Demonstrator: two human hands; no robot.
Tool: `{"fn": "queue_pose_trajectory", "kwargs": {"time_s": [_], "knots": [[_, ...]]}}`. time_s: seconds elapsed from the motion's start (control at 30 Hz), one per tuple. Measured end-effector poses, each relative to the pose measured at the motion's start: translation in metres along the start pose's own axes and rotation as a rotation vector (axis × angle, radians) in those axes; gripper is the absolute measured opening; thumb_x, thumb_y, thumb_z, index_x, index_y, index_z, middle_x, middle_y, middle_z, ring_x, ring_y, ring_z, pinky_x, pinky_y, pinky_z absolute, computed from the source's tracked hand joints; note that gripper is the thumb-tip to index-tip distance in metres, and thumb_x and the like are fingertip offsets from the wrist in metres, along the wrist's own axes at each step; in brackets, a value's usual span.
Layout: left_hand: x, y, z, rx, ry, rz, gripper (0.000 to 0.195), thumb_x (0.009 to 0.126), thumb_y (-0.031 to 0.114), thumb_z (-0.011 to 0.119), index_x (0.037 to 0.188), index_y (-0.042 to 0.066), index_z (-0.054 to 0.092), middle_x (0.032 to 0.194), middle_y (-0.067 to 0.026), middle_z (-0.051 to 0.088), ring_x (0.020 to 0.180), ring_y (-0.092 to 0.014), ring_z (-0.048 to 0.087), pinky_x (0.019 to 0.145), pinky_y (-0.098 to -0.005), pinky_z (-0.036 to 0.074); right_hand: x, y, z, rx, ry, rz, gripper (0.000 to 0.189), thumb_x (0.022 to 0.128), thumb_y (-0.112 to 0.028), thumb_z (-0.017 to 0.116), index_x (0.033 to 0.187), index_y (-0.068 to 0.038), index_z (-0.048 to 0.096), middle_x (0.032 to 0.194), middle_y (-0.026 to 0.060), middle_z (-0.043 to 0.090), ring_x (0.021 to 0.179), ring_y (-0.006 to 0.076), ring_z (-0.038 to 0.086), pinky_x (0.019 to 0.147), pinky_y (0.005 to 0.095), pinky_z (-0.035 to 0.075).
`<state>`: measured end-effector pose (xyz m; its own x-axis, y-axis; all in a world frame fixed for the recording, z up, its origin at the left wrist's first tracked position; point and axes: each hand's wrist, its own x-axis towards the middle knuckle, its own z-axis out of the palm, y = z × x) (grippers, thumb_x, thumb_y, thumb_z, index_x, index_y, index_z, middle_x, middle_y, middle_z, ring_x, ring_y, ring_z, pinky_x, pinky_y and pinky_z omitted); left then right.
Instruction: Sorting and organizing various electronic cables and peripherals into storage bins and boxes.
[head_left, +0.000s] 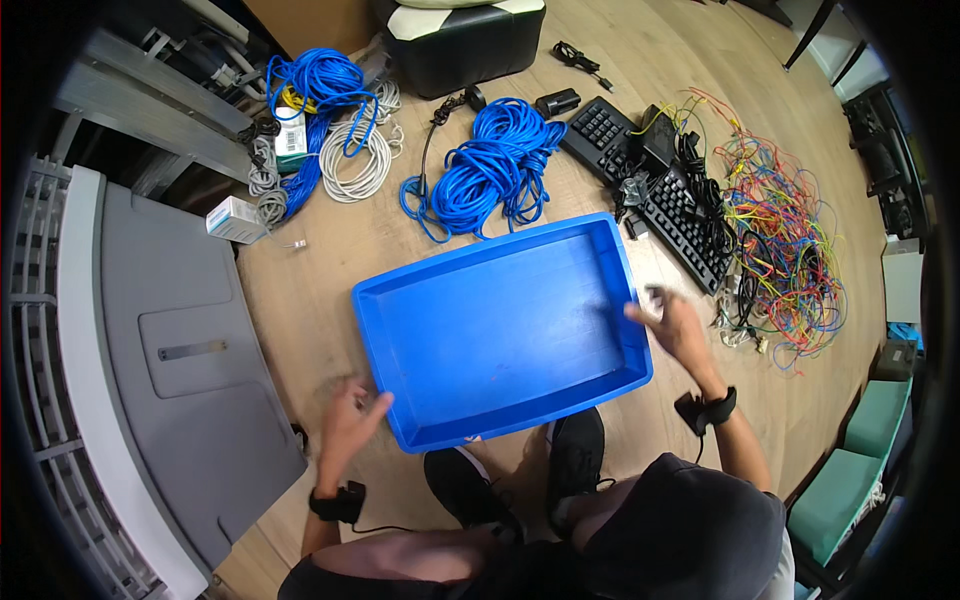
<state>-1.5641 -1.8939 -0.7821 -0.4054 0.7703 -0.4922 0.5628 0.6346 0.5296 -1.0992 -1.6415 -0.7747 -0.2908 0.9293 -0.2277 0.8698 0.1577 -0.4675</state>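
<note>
Before my feet lies a shallow blue plastic tray, set at a slant on the floor, with nothing inside it. My left hand is beside the tray's left end, fingers apart, its thumb tip by the rim. At the opposite end is my right hand, blurred, its thumb overlapping the right rim in view and its fingers spread outside. Whether either thumb touches the rim cannot be told. Neither hand holds anything. Just beyond the tray sits a bundle of blue network cable.
Two black keyboards lie with adapters and black cables, near a tangle of coloured wires. Coiled grey cable, more blue cable and a small white box lie at upper left. A grey panelled unit borders the left.
</note>
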Motion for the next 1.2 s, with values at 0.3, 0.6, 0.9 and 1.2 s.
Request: {"fn": "queue_pose_trajectory", "kwargs": {"time_s": [0.3, 0.6, 0.9, 1.2], "knots": [[0.154, 0.163, -0.018, 0.058, 0.371, 0.598, 0.067, 0.085, 0.043, 0.077, 0.128, -0.004, 0.056, 0.117, -0.0220, 0.060, 0.109, -0.039, 0.061, 0.093, -0.0436, 0.049, 0.211, -0.075, 0.042, 0.421, -0.165, 0.161, 0.073, 0.087, -0.051, 0.073, 0.129, 0.007, 0.059, 0.120, 0.0261, 0.068, 0.105, 0.0353, 0.070, 0.088, 0.0431, 0.055], [0.248, 0.212, 0.051, 0.109, 0.173, 0.438, 0.095, 0.073, 0.055, 0.083, 0.139, -0.005, 0.050, 0.125, -0.0291, 0.059, 0.119, -0.045, 0.057, 0.102, -0.0481, 0.046, 0.252, -0.103, 0.077, 0.434, -0.217, 0.299, 0.053, 0.086, -0.041, 0.078, 0.108, 0.007, 0.068, 0.108, 0.0249, 0.072, 0.105, 0.0379, 0.069, 0.091, 0.0443, 0.052], [0.295, 0.202, 0.063, -0.161, -0.013, 0.265, 0.084, 0.069, 0.053, 0.084, 0.125, -0.005, 0.062, 0.112, -0.0283, 0.070, 0.108, -0.040, 0.067, 0.096, -0.0446, 0.052, 0.264, -0.085, 0.099, 0.513, -0.230, 0.299, 0.048, 0.091, -0.033, 0.074, 0.116, 0.008, 0.064, 0.112, 0.0248, 0.070, 0.106, 0.0357, 0.068, 0.089, 0.0443, 0.052], [0.269, 0.204, 0.022, -0.196, 0.123, 0.215, 0.051, 0.086, 0.034, 0.064, 0.118, -0.006, 0.067, 0.103, -0.0271, 0.072, 0.097, -0.037, 0.070, 0.088, -0.0430, 0.053, 0.241, -0.109, 0.062, 0.701, -0.099, 0.150, 0.034, 0.097, -0.023, 0.066, 0.115, 0.007, 0.064, 0.101, 0.0225, 0.070, 0.096, 0.0273, 0.069, 0.084, 0.0386, 0.052]]}}
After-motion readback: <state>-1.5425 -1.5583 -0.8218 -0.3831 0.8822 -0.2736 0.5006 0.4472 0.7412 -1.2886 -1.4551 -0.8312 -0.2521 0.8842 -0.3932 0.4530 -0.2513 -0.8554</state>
